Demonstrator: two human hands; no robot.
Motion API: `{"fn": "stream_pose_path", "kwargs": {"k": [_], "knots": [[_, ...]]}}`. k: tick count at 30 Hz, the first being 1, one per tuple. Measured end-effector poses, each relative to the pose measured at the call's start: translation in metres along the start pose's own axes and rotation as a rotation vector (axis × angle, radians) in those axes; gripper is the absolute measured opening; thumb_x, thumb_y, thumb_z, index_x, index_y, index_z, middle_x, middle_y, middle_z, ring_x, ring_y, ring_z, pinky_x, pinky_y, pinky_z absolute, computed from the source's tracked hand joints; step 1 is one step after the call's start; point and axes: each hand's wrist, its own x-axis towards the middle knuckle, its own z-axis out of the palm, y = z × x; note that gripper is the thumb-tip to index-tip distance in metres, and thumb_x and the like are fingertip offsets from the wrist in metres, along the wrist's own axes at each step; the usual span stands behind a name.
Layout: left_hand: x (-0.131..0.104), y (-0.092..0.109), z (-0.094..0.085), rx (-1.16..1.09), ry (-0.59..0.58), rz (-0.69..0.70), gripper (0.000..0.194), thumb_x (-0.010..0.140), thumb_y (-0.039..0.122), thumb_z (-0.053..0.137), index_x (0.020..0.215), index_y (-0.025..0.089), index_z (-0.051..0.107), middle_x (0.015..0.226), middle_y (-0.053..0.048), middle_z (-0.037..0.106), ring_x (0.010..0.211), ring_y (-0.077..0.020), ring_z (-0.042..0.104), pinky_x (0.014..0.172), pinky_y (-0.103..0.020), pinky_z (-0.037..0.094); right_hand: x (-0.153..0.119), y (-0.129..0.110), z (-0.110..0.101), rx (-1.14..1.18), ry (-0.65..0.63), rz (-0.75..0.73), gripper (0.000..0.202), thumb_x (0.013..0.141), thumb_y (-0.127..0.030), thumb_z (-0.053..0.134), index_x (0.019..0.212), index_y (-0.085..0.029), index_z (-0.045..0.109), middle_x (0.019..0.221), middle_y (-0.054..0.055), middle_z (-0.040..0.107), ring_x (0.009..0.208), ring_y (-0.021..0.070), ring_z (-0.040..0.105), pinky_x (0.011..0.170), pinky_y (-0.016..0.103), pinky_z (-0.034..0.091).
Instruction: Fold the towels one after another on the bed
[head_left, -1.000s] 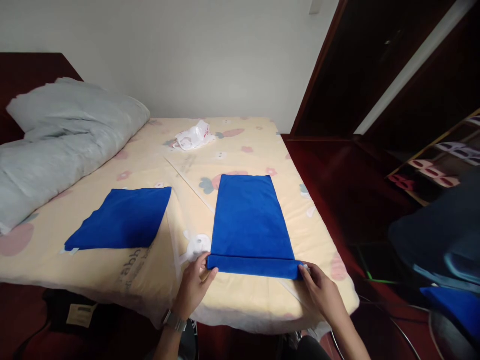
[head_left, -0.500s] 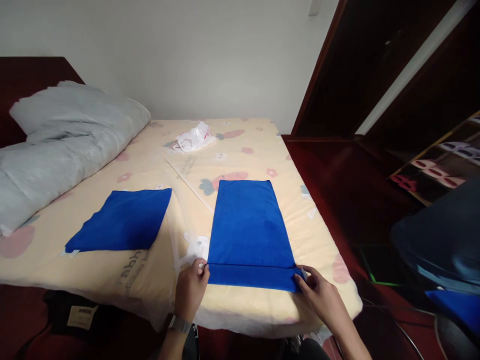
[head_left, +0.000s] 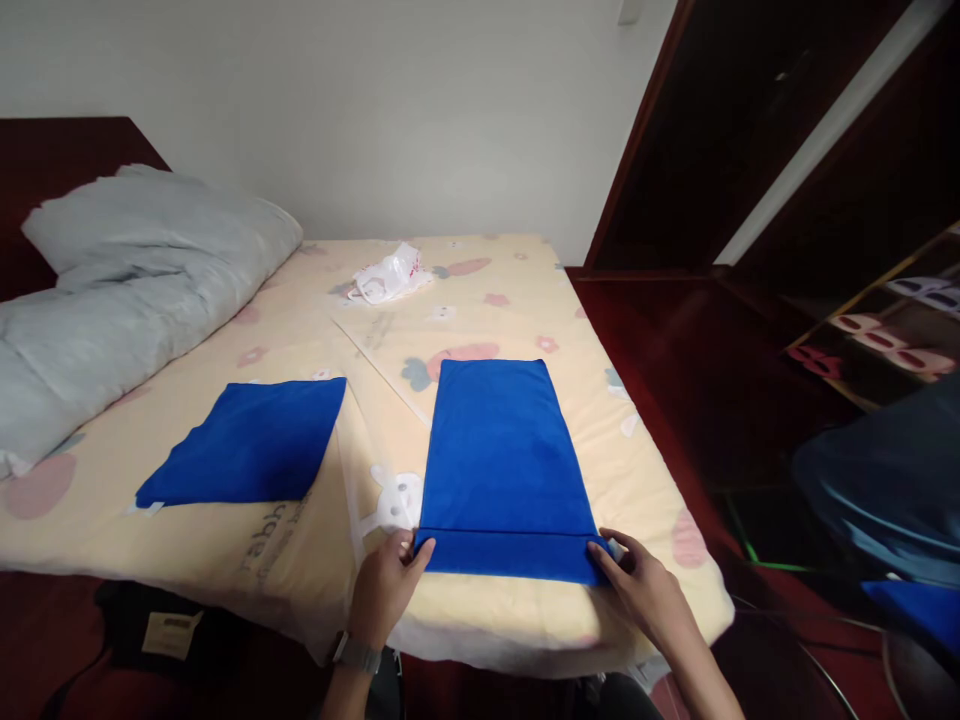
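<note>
A blue towel (head_left: 502,440) lies flat on the bed, its near end folded over into a narrow band. My left hand (head_left: 386,580) pinches the left end of that band, thumb on top. At the band's right end, my right hand (head_left: 636,578) grips the corner between thumb and fingers, where a small pale tag peeks out. To the left, a second blue towel (head_left: 251,440) rests by itself, slightly rumpled, with a white tag at its near left corner.
The bed (head_left: 450,620) has a cream sheet printed with rabbits and carrots. A grey quilt (head_left: 142,290) is heaped on the left. Near the wall sits a white plastic bag (head_left: 391,275). Slippers (head_left: 874,335) stand on a rack at the right, above the dark red floor.
My left thumb has moved slightly right, onto the top of the folded band. My right hand keeps its hold at the other end, and the view has shifted a little.
</note>
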Motion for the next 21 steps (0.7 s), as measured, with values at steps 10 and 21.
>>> {"fn": "stream_pose_path", "kwargs": {"k": [10, 21], "knots": [[0.003, 0.000, 0.007, -0.155, 0.177, 0.119, 0.024, 0.095, 0.047, 0.050, 0.087, 0.024, 0.049, 0.069, 0.003, 0.059, 0.065, -0.0181, 0.063, 0.059, -0.027, 0.046, -0.003, 0.004, 0.005, 0.084, 0.088, -0.178, 0.048, 0.088, -0.064, 0.042, 0.120, -0.028, 0.050, 0.074, -0.001, 0.062, 0.070, 0.0229, 0.065, 0.069, 0.034, 0.049], [-0.003, -0.005, -0.008, 0.059, -0.006, 0.544, 0.048, 0.083, 0.011, 0.052, 0.128, 0.026, 0.059, 0.127, -0.009, 0.063, 0.121, -0.0284, 0.057, 0.105, -0.048, 0.046, -0.013, 0.012, -0.008, -0.204, -0.025, -0.585, 0.045, 0.080, -0.035, 0.060, 0.124, -0.036, 0.064, 0.135, 0.002, 0.060, 0.121, 0.0284, 0.055, 0.101, 0.046, 0.046]]}}
